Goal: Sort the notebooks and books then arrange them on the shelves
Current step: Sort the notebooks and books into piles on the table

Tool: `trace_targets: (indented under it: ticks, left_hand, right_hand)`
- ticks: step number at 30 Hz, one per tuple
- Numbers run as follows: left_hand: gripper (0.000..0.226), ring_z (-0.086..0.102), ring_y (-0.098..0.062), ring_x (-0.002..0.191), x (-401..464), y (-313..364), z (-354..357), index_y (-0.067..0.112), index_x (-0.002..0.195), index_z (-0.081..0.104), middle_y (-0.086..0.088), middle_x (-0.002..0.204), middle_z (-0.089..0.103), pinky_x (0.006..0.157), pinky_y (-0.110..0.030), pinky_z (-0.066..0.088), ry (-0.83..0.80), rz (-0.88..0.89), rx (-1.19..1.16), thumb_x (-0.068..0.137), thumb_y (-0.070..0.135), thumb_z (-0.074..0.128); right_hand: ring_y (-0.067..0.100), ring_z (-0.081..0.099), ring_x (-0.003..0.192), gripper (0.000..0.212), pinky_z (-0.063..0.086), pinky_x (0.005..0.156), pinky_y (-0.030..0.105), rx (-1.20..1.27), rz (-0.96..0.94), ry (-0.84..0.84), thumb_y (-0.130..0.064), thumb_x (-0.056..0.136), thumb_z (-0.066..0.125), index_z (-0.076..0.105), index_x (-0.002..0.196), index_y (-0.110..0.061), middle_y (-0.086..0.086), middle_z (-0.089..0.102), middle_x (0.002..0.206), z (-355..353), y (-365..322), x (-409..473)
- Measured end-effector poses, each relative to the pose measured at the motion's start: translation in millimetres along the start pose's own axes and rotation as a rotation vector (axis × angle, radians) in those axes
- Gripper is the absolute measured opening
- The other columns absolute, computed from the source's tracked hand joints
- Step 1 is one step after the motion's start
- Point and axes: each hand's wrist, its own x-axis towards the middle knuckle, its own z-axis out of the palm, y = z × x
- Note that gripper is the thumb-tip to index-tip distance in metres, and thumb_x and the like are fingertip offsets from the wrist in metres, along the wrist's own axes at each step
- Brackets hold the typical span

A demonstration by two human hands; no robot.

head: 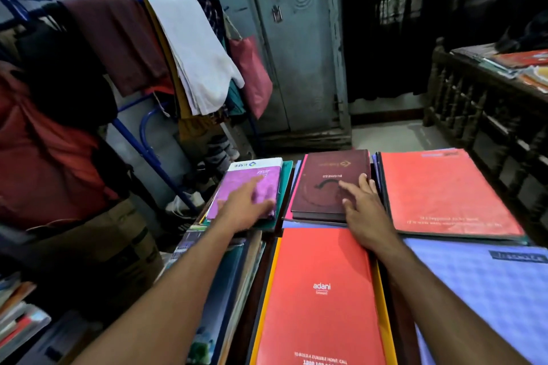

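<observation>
The fingers of the left hand (247,207) are straight and spread, and they lie flat on the purple diary (252,190), holding nothing. This diary is the top of a small stack at the far left of the desk, with a white booklet (256,163) and a green cover (284,184) showing under it. The fingers of the right hand (363,210) are also stretched and a little apart; they rest on the right part of the maroon business diary (329,184), with no grip on it. The maroon diary is on top of the middle stack, just beside the purple one. To its right lies a large red notebook (441,192) on its own pile. Nearer to the person, a red adani notebook (321,293) lies in the middle, between a pile of thin books (237,270) on the left and a blue checked notebook (489,284) on the right. Behind the desk stands a grey metal cupboard (296,53). On the left, a blue rack (148,154) carries clothes, among them a white cloth (192,50). At the far right, a dark wooden railing (486,115) has more books (525,65) on top.
</observation>
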Motion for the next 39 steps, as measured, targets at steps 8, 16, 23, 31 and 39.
trace_targets:
  ticks: [8, 16, 23, 31, 39]
  left_hand:
    - [0.054, 0.039, -0.019, 0.142, -9.0, 11.2, 4.1, 0.046, 0.145, 0.041, 0.008, 0.16, 0.036, 0.116, -0.066, 0.021, -0.138, 0.087, 0.173, 0.095, 0.056, 0.057]
    - [0.059, 0.049, -0.02, 0.133, -61.2, 4.2, -21.2, 0.035, 0.141, 0.05, 0.002, 0.148, 0.05, 0.116, -0.054, 0.03, -0.015, 0.174, -0.027, 0.087, 0.06, 0.052]
    - [0.033, 0.067, -0.006, 0.105, -171.4, -54.0, -111.3, 0.031, 0.123, 0.063, 0.003, 0.12, 0.07, 0.094, -0.02, 0.05, 0.173, 0.122, -0.262, 0.092, 0.025, 0.072]
    - [0.02, 0.068, -0.008, 0.083, -344.8, -177.1, -195.5, 0.028, 0.111, 0.069, 0.008, 0.098, 0.073, 0.079, -0.026, 0.054, 0.583, -0.155, -0.4, 0.091, 0.026, 0.072]
    - [0.022, 0.068, -0.006, 0.096, -498.0, -292.9, -201.0, 0.029, 0.107, 0.068, 0.012, 0.103, 0.072, 0.092, -0.036, 0.055, 0.84, -0.438, -0.161, 0.087, 0.025, 0.073]
  right_hand:
    - [0.027, -0.006, 0.155, 0.045, 0.002, 0.121, 0.033, 0.032, -0.051, -0.072, -0.009, 0.105, 0.043, 0.046, 0.149, -0.022, 0.005, 0.021, 0.166, 0.1, 5.4, -0.6]
    - [0.029, 0.011, 0.154, 0.05, 0.014, 0.125, 0.044, -0.074, -0.113, 0.029, -0.022, 0.097, 0.063, 0.051, 0.145, -0.018, 0.011, 0.028, 0.163, -5.7, -14.5, -12.6]
    - [0.025, 0.055, 0.121, 0.033, 0.031, 0.099, 0.019, -0.017, -0.512, -0.205, -0.017, 0.087, 0.074, 0.066, 0.118, -0.009, 0.01, 0.062, 0.122, 22.3, -137.1, -75.5]
    - [0.01, 0.058, 0.105, 0.029, 0.04, 0.092, 0.015, 0.143, -0.833, -0.587, -0.024, 0.09, 0.072, 0.067, 0.117, -0.016, 0.002, 0.065, 0.113, 144.0, -309.1, -193.0]
    - [0.016, 0.057, 0.115, 0.032, 0.042, 0.093, 0.024, 0.115, -0.882, -0.841, -0.026, 0.091, 0.072, 0.065, 0.121, -0.018, 0.001, 0.063, 0.122, 251.2, -372.4, -308.2]
